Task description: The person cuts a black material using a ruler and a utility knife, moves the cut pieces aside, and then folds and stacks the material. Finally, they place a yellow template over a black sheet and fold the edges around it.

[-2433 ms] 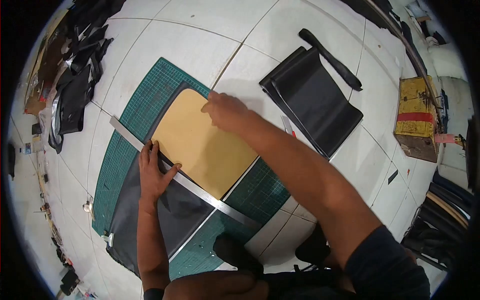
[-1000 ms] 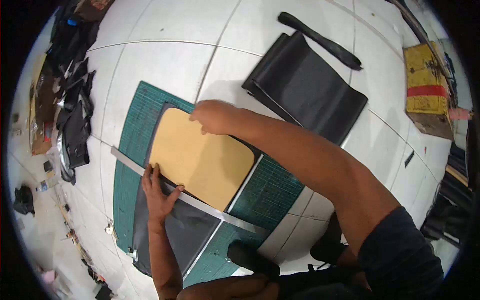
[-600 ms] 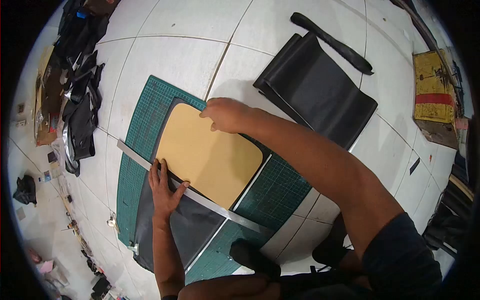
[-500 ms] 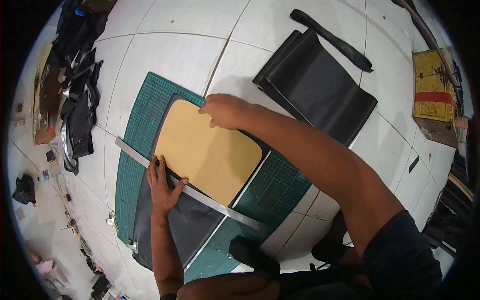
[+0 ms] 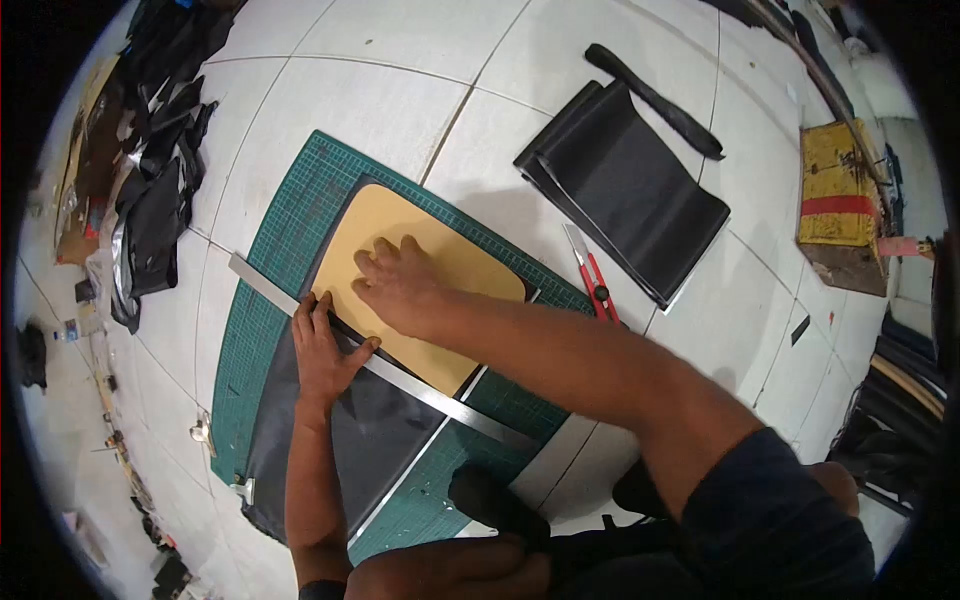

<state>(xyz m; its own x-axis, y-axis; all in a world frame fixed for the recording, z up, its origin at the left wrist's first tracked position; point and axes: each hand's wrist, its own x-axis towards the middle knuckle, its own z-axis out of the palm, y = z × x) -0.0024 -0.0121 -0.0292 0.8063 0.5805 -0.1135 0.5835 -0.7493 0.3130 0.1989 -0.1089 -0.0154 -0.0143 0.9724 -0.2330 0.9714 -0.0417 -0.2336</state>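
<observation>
A tan board with rounded corners (image 5: pixel 455 262) lies on black sheet material (image 5: pixel 340 440) over a green cutting mat (image 5: pixel 290 215). A metal ruler (image 5: pixel 262 285) runs along the board's near edge, across the black sheet. My left hand (image 5: pixel 325 355) is spread, fingertips and thumb at the ruler and the board's edge, pressing down. My right hand (image 5: pixel 402 288) rests on the board's middle, fingers apart and slightly bent, holding nothing. Scissors with red handles (image 5: pixel 596 280) lie on the floor at the mat's right side.
Folded black material (image 5: pixel 630 185) lies on the tiled floor, with a black strip (image 5: pixel 660 105) beyond it. A yellow box with a red band (image 5: pixel 843 205) stands at the right. Black scraps (image 5: pixel 160 215) are heaped at the left. A metal clip (image 5: pixel 243 490) sits at the sheet's near-left corner.
My right hand has moved from the board's far edge onto its middle. The scissors, formerly behind my right arm, now show. My left hand stays at the ruler. The view has shifted slightly.
</observation>
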